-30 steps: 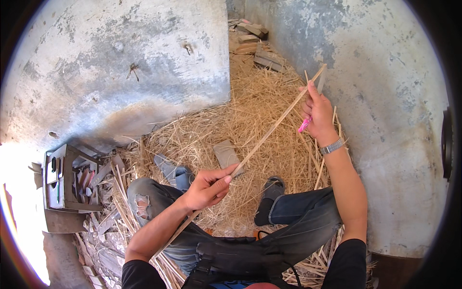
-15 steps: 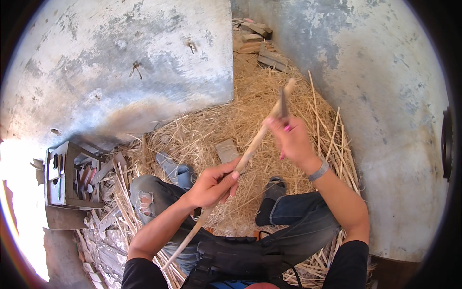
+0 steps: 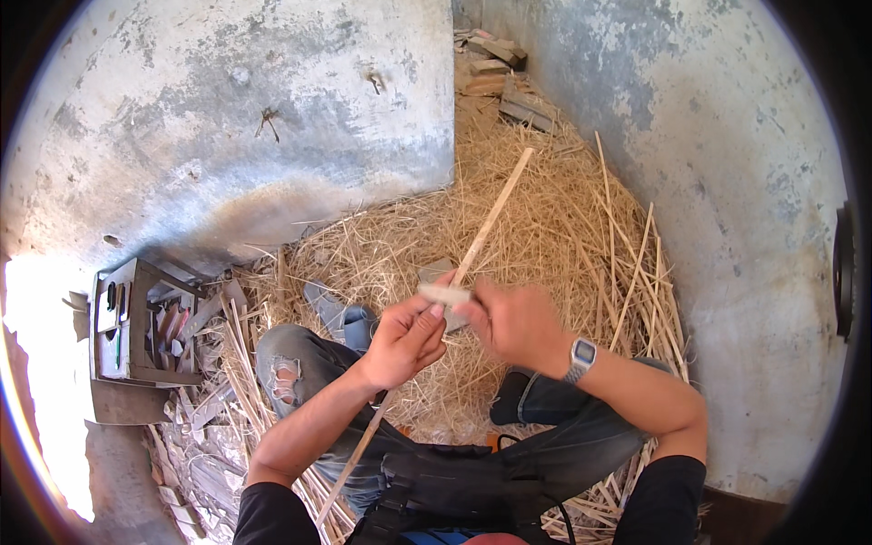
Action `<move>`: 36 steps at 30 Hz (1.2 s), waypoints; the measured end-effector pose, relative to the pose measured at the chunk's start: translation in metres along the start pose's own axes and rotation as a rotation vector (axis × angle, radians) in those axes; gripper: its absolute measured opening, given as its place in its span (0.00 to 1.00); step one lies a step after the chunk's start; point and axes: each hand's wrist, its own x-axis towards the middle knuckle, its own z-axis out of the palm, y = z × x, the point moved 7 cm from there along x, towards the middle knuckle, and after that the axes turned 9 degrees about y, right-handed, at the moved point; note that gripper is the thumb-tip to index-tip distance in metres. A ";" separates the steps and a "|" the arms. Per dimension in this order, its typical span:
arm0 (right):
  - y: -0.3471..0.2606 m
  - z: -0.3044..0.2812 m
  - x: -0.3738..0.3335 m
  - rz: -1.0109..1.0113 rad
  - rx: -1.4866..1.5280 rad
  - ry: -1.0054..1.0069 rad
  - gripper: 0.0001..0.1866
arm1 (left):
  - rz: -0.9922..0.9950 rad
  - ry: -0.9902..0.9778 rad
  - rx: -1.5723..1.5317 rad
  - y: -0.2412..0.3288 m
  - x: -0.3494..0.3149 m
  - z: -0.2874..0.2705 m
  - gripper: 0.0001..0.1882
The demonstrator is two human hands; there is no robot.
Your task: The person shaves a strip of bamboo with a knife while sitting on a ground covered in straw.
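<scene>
A long, thin wooden stick (image 3: 495,213) slants from my lap up toward the far straw. My left hand (image 3: 406,341) is closed round its middle, thumb on top. Just beyond that thumb, a pale, motion-blurred knife blade (image 3: 443,293) lies across the stick. My right hand (image 3: 522,327) is closed at the blade's right end, also blurred; its fingers hide the handle. The two hands are close together, knuckles nearly meeting over the stick. The lower end of the stick runs down past my left forearm.
Loose straw and shavings (image 3: 536,218) cover the floor. Long sticks (image 3: 636,272) lean along the right wall (image 3: 727,182). A small wooden cabinet (image 3: 127,318) with tools stands at left. Broken bricks (image 3: 527,109) lie at the far corner, and a slipper (image 3: 322,309) rests by my left knee.
My right hand has come down and toward me with the knife, from near the stick's far end to beside my left hand. The left hand keeps its hold.
</scene>
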 end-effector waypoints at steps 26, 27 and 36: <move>0.165 -0.078 0.046 0.486 -0.289 0.278 0.29 | -0.204 0.016 -0.122 0.005 -0.019 -0.008 0.24; 0.205 -0.101 0.040 0.535 -0.319 0.313 0.30 | -0.204 -0.065 -0.140 0.005 -0.024 0.001 0.24; 0.101 -0.084 0.025 0.277 0.003 0.327 0.26 | -0.308 -0.025 -0.293 0.009 -0.020 -0.001 0.25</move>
